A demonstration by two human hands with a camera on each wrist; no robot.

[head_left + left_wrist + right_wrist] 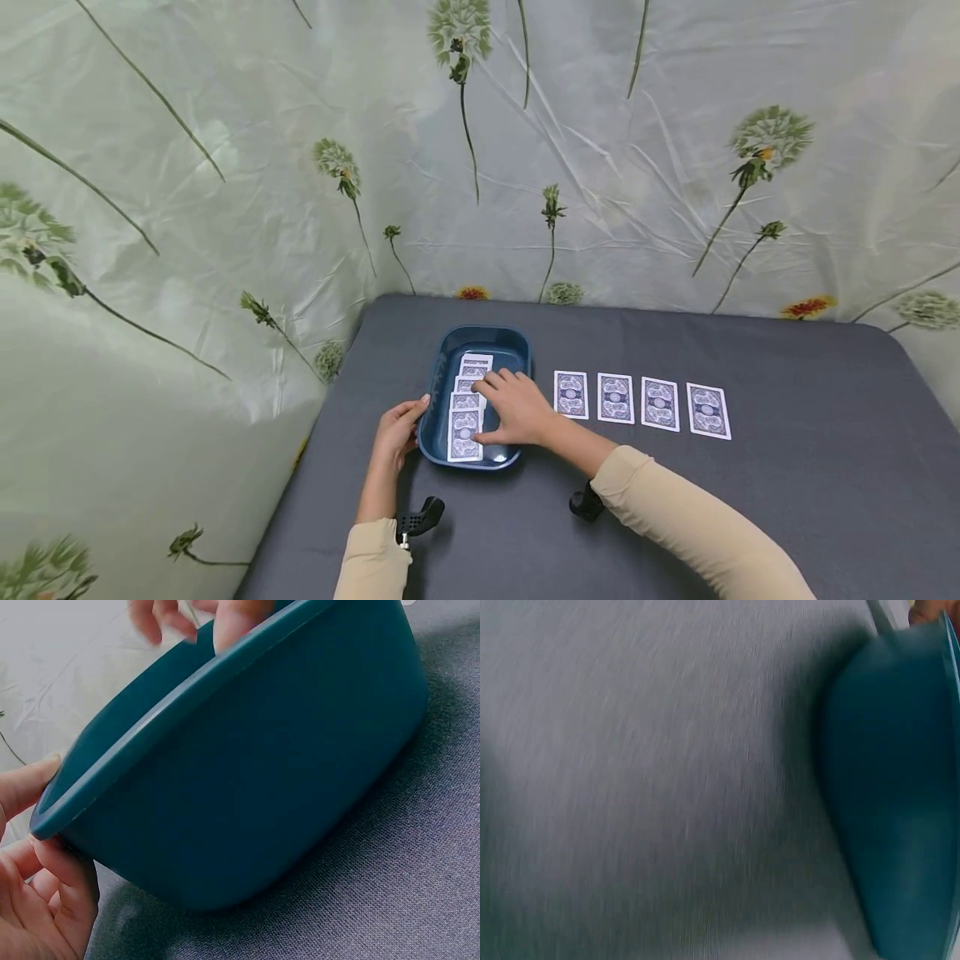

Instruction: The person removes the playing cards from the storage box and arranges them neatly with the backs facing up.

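A blue tray (525, 350) stands on the dark grey table toward the left. My left hand (395, 432) pinches its left rim; in the left wrist view the thumb lies over the rim (150, 739) and the curled fingers are under it. Inside, several patterned playing cards (465, 423) lie face down in an overlapping column. Over them reaches my right hand (516, 408), thumb and fingers spread apart, fingertips close above the cards. No card shows lifted between them. The right wrist view catches only the tray's outer wall (892, 772) and the tablecloth.
Right of the tray, several face-down playing cards (616, 398) lie in a spaced row on the grey tablecloth (817, 467). A flower-printed curtain (600, 167) hangs behind and to the left of the table. Black wrist-camera mounts (423, 518) stick out from both sleeves.
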